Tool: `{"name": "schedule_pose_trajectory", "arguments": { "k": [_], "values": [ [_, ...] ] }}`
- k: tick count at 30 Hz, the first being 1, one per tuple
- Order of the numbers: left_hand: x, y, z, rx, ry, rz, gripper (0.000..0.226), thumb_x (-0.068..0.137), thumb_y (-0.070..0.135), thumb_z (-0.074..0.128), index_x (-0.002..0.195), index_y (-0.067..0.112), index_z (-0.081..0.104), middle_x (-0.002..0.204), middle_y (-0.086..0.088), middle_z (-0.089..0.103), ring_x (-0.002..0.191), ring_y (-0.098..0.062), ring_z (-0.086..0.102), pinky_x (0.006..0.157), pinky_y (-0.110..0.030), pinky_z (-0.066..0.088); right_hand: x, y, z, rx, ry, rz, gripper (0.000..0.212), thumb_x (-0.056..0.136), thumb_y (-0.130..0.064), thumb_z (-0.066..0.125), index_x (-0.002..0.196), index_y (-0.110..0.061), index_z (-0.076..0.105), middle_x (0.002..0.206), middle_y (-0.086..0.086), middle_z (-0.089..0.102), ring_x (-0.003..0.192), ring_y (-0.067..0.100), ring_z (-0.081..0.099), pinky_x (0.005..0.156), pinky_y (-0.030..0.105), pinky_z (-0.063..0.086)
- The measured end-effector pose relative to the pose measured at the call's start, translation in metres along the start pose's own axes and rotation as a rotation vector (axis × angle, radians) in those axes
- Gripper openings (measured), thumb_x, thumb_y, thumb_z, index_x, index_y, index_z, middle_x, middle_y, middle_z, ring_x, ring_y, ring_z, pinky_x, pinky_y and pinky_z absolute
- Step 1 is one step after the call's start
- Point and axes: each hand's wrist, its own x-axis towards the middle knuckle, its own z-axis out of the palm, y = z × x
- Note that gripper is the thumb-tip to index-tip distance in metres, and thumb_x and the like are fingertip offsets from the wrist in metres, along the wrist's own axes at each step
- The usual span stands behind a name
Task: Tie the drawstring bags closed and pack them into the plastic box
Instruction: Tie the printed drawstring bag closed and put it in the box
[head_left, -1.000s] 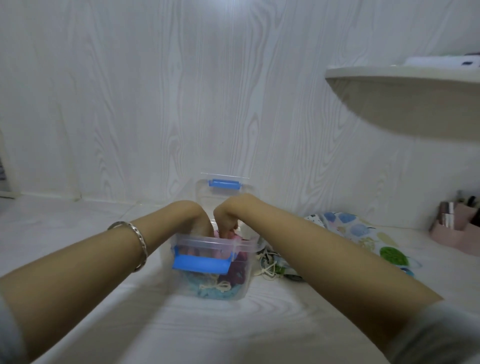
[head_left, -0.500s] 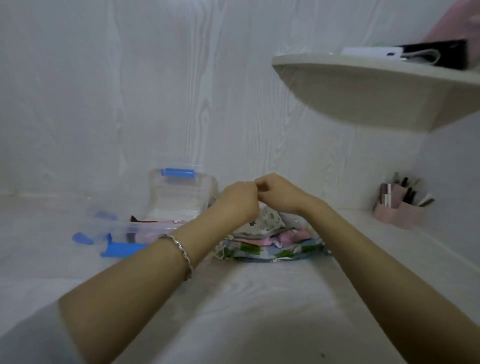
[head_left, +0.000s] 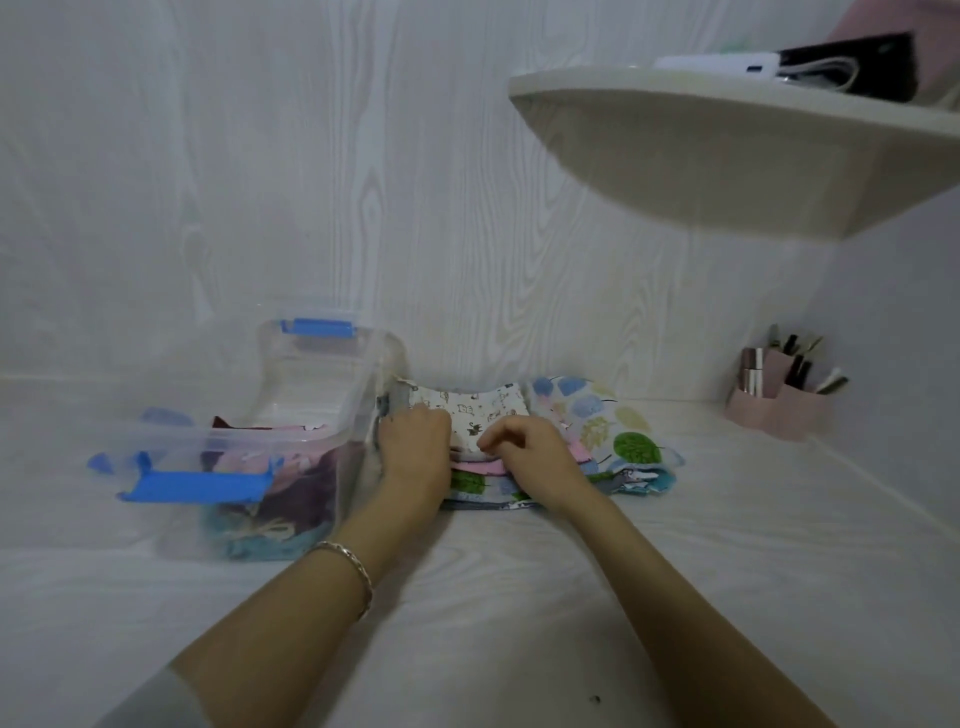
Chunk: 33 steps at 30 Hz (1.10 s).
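A clear plastic box (head_left: 291, 415) with blue latches stands at the left, holding several tied bags in teal, purple and pink. Its lid (head_left: 332, 358) leans open behind it. To the right of the box lies a stack of flat drawstring bags (head_left: 613, 441). The top one is a white bag (head_left: 478, 408) with small dark prints. My left hand (head_left: 415, 447) rests on its left edge, fingers curled onto the fabric. At the bag's near right edge, my right hand (head_left: 530, 457) pinches it. Whether a cord is between the fingers is hidden.
A pink desk organiser (head_left: 779, 400) with pens and tubes stands at the back right. A white shelf (head_left: 727, 150) juts out overhead at the right, with a dark item on it. The wall runs close behind the box and bags.
Both hands have left the box and moved right to the stack of bags. Half a second ago they were raised together above the stack; now they lie on the top white bag.
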Motion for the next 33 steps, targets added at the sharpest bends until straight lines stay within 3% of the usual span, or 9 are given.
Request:
{"name": "schedule_pose_trajectory", "arguments": {
  "k": [6,12,15,18,22,26,29,32,33],
  "values": [
    [0.001,-0.003,0.009,0.0,0.013,-0.024,0.018,0.092,0.005,0.051,0.101,0.018,0.061,0.109,-0.004,0.061,0.099,-0.023,0.059,0.069,-0.029,0.034,-0.006,0.003,0.017,0.078,0.096,-0.038,0.041,0.082,0.012,0.046,0.072,-0.022,0.066,0.081,-0.004,0.068,0.08,0.01,0.064,0.073,0.022,0.053],
    [0.003,-0.004,0.01,-0.122,0.158,-0.035,0.016,0.092,0.009,0.046,0.091,0.023,0.054,0.099,-0.001,0.062,0.095,-0.023,0.056,0.084,-0.034,0.038,-0.011,0.01,0.016,0.084,0.111,-0.045,0.039,0.084,0.011,0.048,0.076,-0.022,0.066,0.079,-0.007,0.066,0.076,0.007,0.062,0.07,0.022,0.051],
    [0.002,-0.003,0.015,-0.495,0.368,-0.025,0.016,0.089,0.006,0.047,0.082,0.019,0.053,0.089,-0.001,0.06,0.081,-0.021,0.055,0.072,-0.034,0.045,-0.011,0.01,0.02,0.036,0.181,-0.145,0.036,0.084,0.005,0.055,0.111,-0.017,0.064,0.094,-0.007,0.06,0.076,0.008,0.057,0.072,0.021,0.049],
    [-0.004,0.004,-0.001,-1.008,0.376,0.004,0.01,0.089,0.01,0.058,0.083,0.018,0.06,0.081,0.005,0.06,0.076,-0.009,0.058,0.066,-0.022,0.049,-0.014,0.006,0.025,-0.058,0.218,-0.266,0.055,0.085,-0.008,0.067,0.134,-0.024,0.049,0.108,-0.006,0.055,0.085,0.011,0.054,0.073,0.013,0.047],
    [-0.011,0.009,-0.024,-1.477,0.165,-0.071,0.005,0.085,0.012,0.068,0.09,0.013,0.066,0.081,-0.003,0.068,0.073,-0.013,0.067,0.06,-0.018,0.054,-0.016,-0.003,0.02,-0.075,0.378,-0.381,0.037,0.088,-0.006,0.065,0.121,-0.022,0.059,0.102,-0.002,0.058,0.084,0.009,0.054,0.073,0.015,0.046],
    [-0.017,0.003,-0.034,-1.48,0.213,-0.067,0.021,0.087,0.015,0.064,0.066,0.017,0.065,0.062,0.003,0.064,0.058,-0.008,0.059,0.057,-0.024,0.049,-0.021,-0.01,0.008,0.11,0.442,-0.328,0.016,0.092,-0.007,0.063,0.103,-0.017,0.067,0.085,-0.011,0.063,0.074,-0.001,0.057,0.066,0.012,0.047],
    [-0.027,-0.005,-0.045,-1.364,-0.118,-0.027,0.054,0.095,0.039,0.049,0.049,0.016,0.063,0.048,-0.002,0.059,0.044,-0.012,0.052,0.05,-0.023,0.042,-0.022,-0.013,-0.001,0.294,0.458,-0.2,0.012,0.094,-0.015,0.061,0.1,-0.023,0.068,0.082,-0.007,0.068,0.068,0.001,0.061,0.062,0.019,0.052],
    [-0.038,-0.016,-0.042,-1.224,-0.819,-0.084,0.085,0.092,0.068,0.023,0.09,-0.001,0.072,0.072,-0.012,0.072,0.055,-0.019,0.064,0.046,-0.018,0.045,-0.021,-0.009,-0.006,0.384,0.45,-0.129,0.013,0.094,-0.018,0.063,0.104,-0.019,0.071,0.084,0.003,0.071,0.073,0.012,0.066,0.064,0.027,0.055],
    [-0.04,-0.018,-0.037,-1.242,-0.933,-0.126,0.088,0.089,0.073,0.023,0.104,-0.002,0.067,0.083,-0.016,0.074,0.061,-0.022,0.067,0.05,-0.022,0.049,-0.021,-0.009,-0.007,0.408,0.433,-0.111,0.016,0.094,-0.018,0.063,0.107,-0.018,0.071,0.088,0.007,0.071,0.077,0.016,0.066,0.066,0.028,0.057]
  ]
}}
